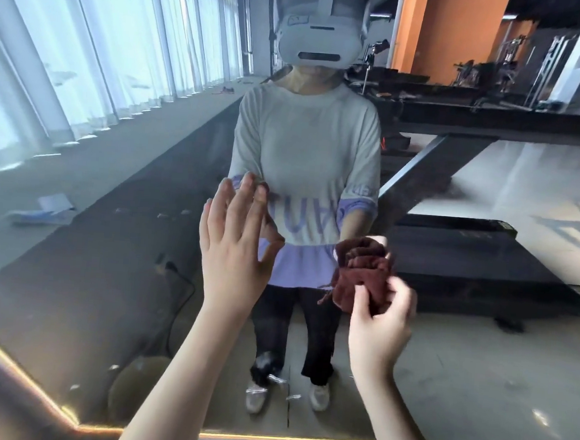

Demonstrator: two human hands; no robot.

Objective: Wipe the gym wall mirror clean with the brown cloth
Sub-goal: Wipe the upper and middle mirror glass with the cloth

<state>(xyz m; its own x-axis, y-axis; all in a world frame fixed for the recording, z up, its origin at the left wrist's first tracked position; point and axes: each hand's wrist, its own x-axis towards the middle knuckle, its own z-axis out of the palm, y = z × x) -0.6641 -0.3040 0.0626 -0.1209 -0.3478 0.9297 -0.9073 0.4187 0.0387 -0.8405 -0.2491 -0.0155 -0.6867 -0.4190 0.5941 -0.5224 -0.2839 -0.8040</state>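
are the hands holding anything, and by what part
The right hand pinches the bunched brown cloth by its lower right part, fingers and thumb curled round it. The left hand holds nothing, fingers spread.

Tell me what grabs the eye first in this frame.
The wall mirror fills the view, with the person's reflection dead centre. In front of it, the left hand is up with fingers spread, close to the glass, and the right hand grips the bunched brown cloth just right of centre. A glowing strip runs along the mirror's bottom edge.
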